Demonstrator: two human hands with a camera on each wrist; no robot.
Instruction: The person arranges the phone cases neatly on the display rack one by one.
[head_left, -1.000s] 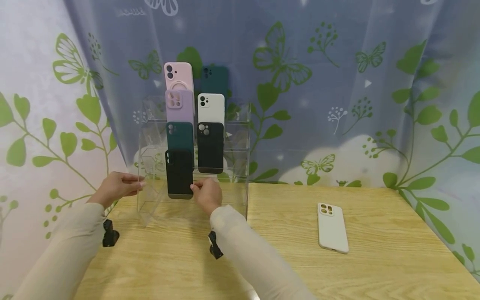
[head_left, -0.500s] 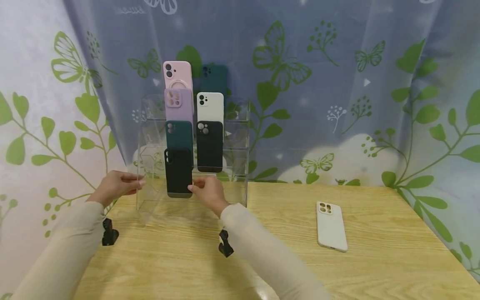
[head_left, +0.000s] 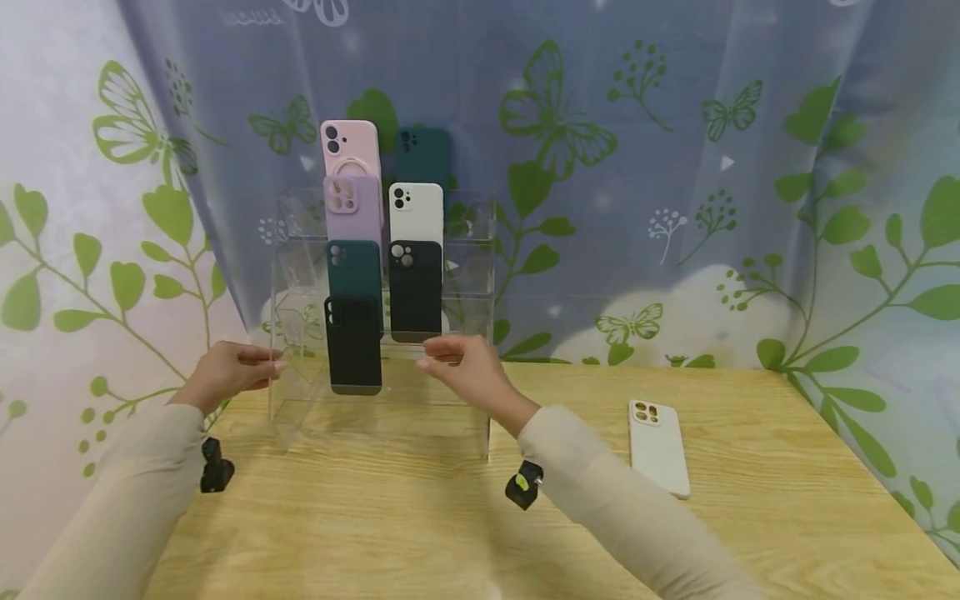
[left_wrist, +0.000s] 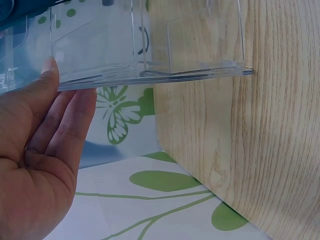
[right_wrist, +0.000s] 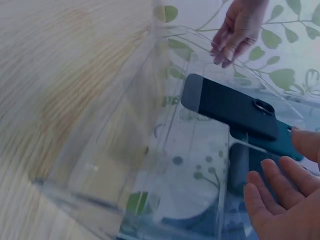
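A clear acrylic display stand (head_left: 491, 375) holds phone cases in two columns. Its left side panel is pinched between the thumb and fingers of my left hand (head_left: 228, 372), and the left wrist view shows the thumb (left_wrist: 49, 72) over the panel's edge. The left column has a pink case (head_left: 349, 143), a lilac case (head_left: 355, 221), a teal case (head_left: 355, 271) and a black case (head_left: 355, 350) lowest. To the right stand a dark green case (head_left: 425, 156), a white case (head_left: 417, 215) and another black case (head_left: 416, 292). My right hand (head_left: 474, 371) holds nothing, fingers loosely extended before the stand.
A white phone case (head_left: 657, 450) lies flat on the wooden table (head_left: 420, 517), right of the stand and partly behind my right sleeve (head_left: 615, 508). A butterfly-print curtain (head_left: 562, 250) hangs behind the table.
My right hand has let go of the lowest black case's side and moved right, its fingers spreading. The left hand has stayed on the stand's panel.
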